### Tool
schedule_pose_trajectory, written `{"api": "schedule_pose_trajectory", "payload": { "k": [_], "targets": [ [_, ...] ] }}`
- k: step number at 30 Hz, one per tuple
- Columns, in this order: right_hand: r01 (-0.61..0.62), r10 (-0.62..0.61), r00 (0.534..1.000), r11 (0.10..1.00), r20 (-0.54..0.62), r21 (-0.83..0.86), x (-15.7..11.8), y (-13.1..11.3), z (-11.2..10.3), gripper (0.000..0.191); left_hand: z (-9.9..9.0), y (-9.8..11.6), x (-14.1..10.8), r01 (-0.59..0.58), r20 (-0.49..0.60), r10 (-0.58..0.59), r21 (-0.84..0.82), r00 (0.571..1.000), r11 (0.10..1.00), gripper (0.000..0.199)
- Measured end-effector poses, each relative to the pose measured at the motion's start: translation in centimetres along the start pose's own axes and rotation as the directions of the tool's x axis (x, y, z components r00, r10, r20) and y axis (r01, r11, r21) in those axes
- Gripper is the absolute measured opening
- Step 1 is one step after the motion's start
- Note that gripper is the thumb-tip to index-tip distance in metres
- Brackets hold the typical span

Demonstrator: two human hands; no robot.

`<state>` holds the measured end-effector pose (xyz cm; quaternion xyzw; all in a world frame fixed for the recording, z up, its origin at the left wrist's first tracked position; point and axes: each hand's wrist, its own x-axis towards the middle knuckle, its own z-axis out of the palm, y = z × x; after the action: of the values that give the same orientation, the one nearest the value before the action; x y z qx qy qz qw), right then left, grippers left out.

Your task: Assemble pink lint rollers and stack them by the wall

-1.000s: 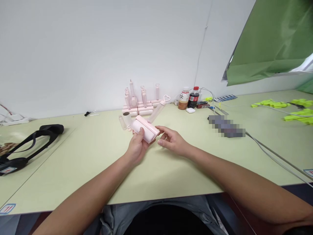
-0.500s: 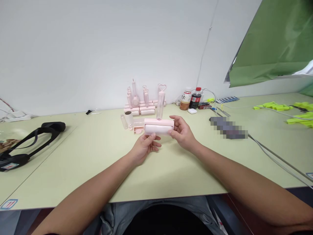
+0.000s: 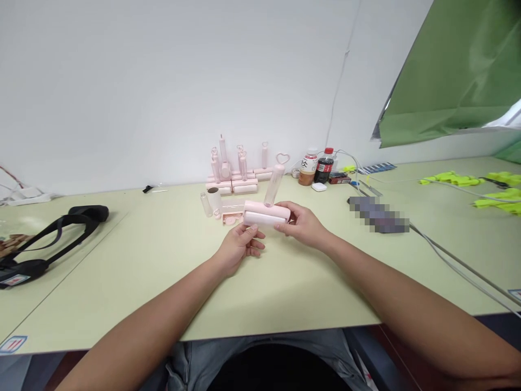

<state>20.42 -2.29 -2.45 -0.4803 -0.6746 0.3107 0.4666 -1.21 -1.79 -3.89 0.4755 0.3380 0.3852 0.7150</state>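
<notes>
A pink lint roller (image 3: 265, 219) with a white roll, a clear handle and a heart-shaped loop is held just above the table, its handle tilted to the right. My right hand (image 3: 303, 225) grips its right end, thumb in front and fingers behind. Under the left part of the roller, my left hand (image 3: 240, 247) has its fingers apart; the thumb tip is at the roller's lower edge, and I cannot tell whether it presses there. Behind lie a pink open-topped piece (image 3: 232, 219), a white paper roll (image 3: 214, 200) and a clear handle tube (image 3: 205, 204).
Several finished pink lint rollers (image 3: 245, 189) stand against the wall. To their right are a juice bottle (image 3: 308, 167), a cola bottle (image 3: 324, 166) and a white case (image 3: 319, 187). A pixelated dark object (image 3: 378, 214) with cables lies right; a black strap device (image 3: 52, 244) lies left.
The lint roller has tipped, its handle now leaning right and its right end lower. My right hand has shifted slightly inward along it; my left hand has barely moved.
</notes>
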Motion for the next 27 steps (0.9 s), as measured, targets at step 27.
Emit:
{"api": "schedule_pose_trajectory", "payload": {
  "k": [27],
  "targets": [
    [-0.319, 0.221, 0.946, 0.754, -0.236, -0.574, 16.3, 10.6, -6.5, 0.059, 1.0, -0.2, -1.0, 0.018, -0.075, 0.002, 0.261, 0.997, 0.965, 0.026]
  ]
}}
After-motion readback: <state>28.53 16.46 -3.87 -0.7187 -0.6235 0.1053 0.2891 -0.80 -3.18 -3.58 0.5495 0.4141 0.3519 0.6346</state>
